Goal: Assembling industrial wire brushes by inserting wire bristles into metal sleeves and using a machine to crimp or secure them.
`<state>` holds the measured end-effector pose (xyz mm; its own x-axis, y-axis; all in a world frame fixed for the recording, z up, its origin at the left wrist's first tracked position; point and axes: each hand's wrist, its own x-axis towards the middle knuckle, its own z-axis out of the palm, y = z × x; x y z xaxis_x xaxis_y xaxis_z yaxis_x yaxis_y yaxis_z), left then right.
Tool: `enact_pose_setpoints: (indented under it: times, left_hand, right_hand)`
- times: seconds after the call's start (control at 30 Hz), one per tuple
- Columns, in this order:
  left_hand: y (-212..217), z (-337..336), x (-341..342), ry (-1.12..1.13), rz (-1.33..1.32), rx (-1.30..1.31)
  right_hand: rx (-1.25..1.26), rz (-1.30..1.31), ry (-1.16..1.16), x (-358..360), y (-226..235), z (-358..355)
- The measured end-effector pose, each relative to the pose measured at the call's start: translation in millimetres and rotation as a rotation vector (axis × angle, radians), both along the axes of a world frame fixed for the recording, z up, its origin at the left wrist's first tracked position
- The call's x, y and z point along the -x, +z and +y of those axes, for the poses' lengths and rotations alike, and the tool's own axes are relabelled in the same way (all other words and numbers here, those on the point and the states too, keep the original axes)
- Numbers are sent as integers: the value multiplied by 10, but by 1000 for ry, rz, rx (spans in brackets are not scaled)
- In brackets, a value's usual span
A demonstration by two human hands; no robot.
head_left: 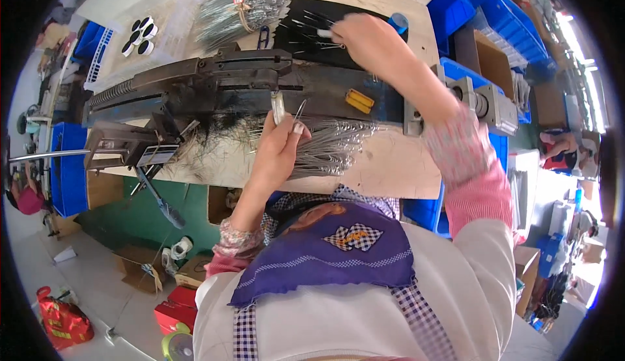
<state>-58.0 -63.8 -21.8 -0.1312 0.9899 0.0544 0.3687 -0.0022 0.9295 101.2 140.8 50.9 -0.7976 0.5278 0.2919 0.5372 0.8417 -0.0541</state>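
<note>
My left hand (277, 149) is closed in front of the long dark metal machine (228, 78), with the thumb pressed to the fingers. A thin looped metal wire (301, 109) sticks up out of that grip. Just above the fingers is a whitish piece (278, 106); whether it is a finger wrap cannot be made out. Beside this hand lies a bundle of looped metal wires (332, 149). My right hand (368, 39) reaches over a black mat (306, 13), fingers drawn together near several thin dark-tipped wires (312, 26). What they pinch is too small to name.
Another wire bundle (241, 16) lies at the back, next to a clear plastic tray (172, 32) with several black-and-white round pieces. A yellow piece (359, 100) rests on the machine. A grey motor-like unit (488, 107) stands right. Dark bristles litter the table's left part.
</note>
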Motion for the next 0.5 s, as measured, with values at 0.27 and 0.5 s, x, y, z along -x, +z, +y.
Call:
enact_pose_setpoints:
  times: [0.27,0.5]
  left_hand:
    - [509,-477,538,-158,241,149]
    - [387,1026,-548,-301,434,-17]
  right_hand:
    - [118,364,63,-688,362,-249]
    - [296,373,95,-750,313,-293]
